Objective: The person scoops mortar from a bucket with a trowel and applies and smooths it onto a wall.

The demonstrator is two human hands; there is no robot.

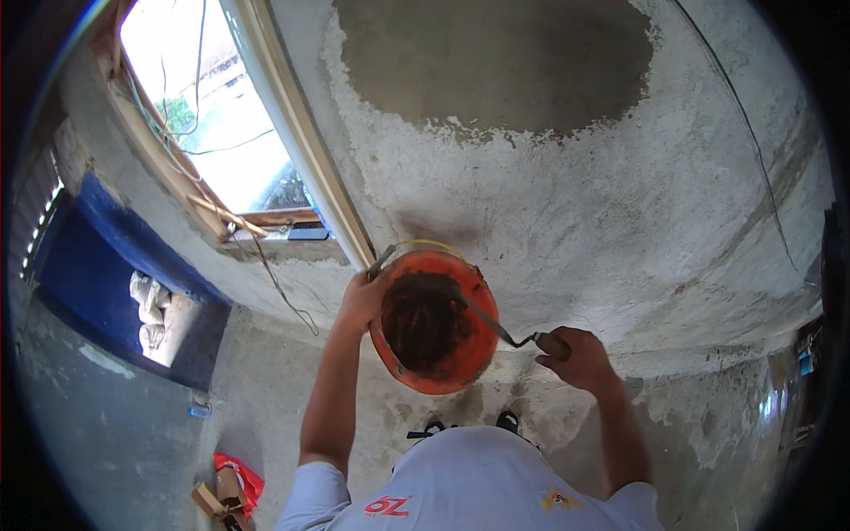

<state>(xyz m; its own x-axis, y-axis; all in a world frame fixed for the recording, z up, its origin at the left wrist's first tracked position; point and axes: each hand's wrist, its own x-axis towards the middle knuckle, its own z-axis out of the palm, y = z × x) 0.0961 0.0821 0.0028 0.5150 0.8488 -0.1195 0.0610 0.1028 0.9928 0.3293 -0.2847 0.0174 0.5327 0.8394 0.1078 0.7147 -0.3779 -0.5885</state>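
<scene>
Pointing up-left, slanted trowel (501,332) in right grip (579,357), left grip (360,302) clasping orange bucket (475,359)

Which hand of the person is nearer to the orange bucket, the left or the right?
Left. The left hand is at the bucket's left rim; the right hand is apart from it, to its right, gripping a trowel.

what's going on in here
The person's left hand holds an orange bucket at its rim, with a grey object of unclear kind at its fingers. The right hand grips a trowel by its handle, and the blade reaches into the bucket, which has dark stuff inside. On the wall ahead is a darker patch.
</scene>
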